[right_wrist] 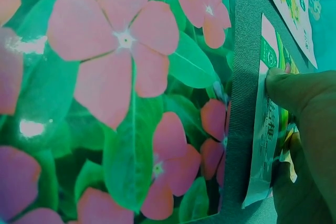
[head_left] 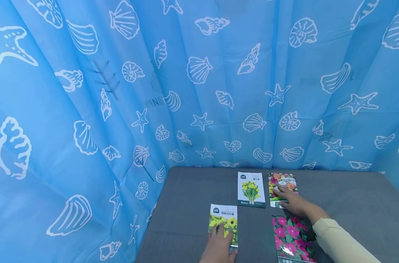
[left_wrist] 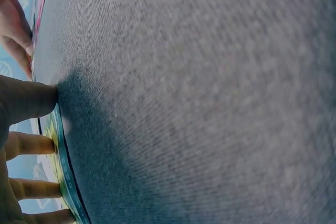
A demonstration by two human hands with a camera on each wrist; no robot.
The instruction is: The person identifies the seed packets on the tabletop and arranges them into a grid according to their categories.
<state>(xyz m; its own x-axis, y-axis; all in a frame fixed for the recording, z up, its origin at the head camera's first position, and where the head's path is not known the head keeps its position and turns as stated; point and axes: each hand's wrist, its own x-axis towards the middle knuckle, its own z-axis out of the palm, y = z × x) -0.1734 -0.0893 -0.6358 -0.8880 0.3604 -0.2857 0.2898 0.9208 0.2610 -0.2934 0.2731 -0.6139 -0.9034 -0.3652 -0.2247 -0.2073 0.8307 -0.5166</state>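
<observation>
My left hand (head_left: 218, 244) rests on a seed packet with yellow sunflowers (head_left: 224, 212). In the left wrist view, its thumb and fingers (left_wrist: 34, 188) are spread and touch the packet's surface near its lower edge. My right hand (head_left: 294, 203) lies on a packet with mixed coloured blooms (head_left: 288, 179) at the back right. Seen from the right wrist, the thumb (right_wrist: 286, 88) touches the face of that packet near one end. Just in front of it, a packet with pink flowers (head_left: 289, 237) lies partly below the right forearm.
A white packet with yellow flowers (head_left: 251, 189) lies left of the mixed-bloom packet. All the packets lie on a grey cloth-covered table (head_left: 186, 204). Behind and to the left hangs a blue curtain (head_left: 173, 120) with white shells and starfish.
</observation>
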